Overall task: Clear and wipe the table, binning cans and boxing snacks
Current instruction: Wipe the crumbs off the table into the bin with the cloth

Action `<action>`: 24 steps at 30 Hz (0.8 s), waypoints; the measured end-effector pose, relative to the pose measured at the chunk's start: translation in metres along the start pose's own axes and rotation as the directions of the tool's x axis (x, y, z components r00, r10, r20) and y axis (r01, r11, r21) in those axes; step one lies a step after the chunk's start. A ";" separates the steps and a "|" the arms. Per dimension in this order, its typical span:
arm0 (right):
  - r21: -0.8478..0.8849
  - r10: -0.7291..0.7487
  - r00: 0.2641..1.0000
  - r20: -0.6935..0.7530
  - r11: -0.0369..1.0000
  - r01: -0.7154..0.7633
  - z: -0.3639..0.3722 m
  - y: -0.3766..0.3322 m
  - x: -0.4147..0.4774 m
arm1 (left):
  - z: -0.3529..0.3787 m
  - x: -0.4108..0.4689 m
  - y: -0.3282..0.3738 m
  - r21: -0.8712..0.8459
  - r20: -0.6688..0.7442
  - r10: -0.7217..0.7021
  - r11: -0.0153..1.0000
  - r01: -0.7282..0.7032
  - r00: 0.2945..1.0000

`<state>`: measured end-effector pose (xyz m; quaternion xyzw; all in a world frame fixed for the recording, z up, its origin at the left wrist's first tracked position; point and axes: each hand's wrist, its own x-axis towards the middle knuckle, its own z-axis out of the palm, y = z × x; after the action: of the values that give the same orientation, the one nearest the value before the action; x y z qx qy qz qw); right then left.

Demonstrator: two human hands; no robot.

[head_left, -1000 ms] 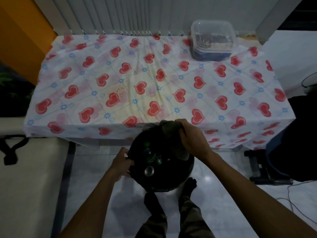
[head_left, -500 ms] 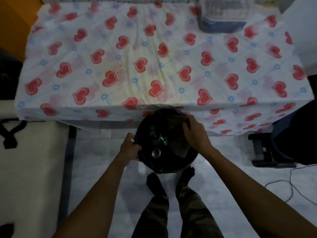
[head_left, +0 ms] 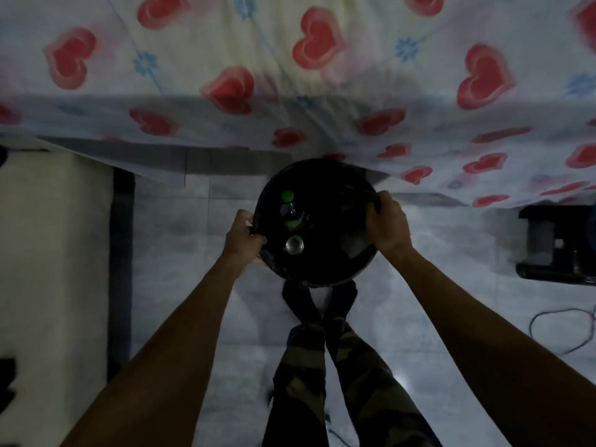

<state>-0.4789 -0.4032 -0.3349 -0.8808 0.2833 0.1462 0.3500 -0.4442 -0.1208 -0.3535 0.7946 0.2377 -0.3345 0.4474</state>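
A round black bin (head_left: 325, 175) is held low over the tiled floor, right at the hanging edge of the heart-patterned tablecloth (head_left: 322, 101). My left hand (head_left: 243, 235) grips its left rim and my right hand (head_left: 388, 222) grips its right rim, where a dark cloth drapes over the edge. Inside the bin I see a silver can top (head_left: 294, 245) and a green-capped bottle (head_left: 288, 201). The rest of the bin's inside is too dark to make out.
My feet (head_left: 319, 300) stand just behind the bin. A cream-coloured mat or mattress (head_left: 54, 259) lies on the left. A black object (head_left: 558, 246) sits on the floor at the right, with a cable (head_left: 564, 330) nearby.
The view has dropped and closed in on the table's front edge. The bin has gone lower, and my right hand slid from the bin's top to its right rim.
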 end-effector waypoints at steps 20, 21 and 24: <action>0.312 0.208 0.958 0.197 0.913 -0.263 0.155 0.055 0.121 | 0.044 0.131 -0.115 -0.151 -0.107 -0.102 0.985 0.085 0.989; 0.332 0.227 0.953 0.202 0.900 -0.284 0.157 0.057 0.124 | 0.044 0.137 -0.116 -0.151 -0.103 -0.105 0.985 0.089 0.989; 0.395 0.258 0.941 0.220 0.858 -0.328 0.162 0.063 0.130 | 0.047 0.155 -0.119 -0.190 -0.082 -0.130 0.975 0.113 0.988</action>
<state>-0.4228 -0.3785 -0.5433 -0.7149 0.4101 0.2025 0.5289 -0.4370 -0.0915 -0.5528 0.7486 0.3368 -0.2999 0.4860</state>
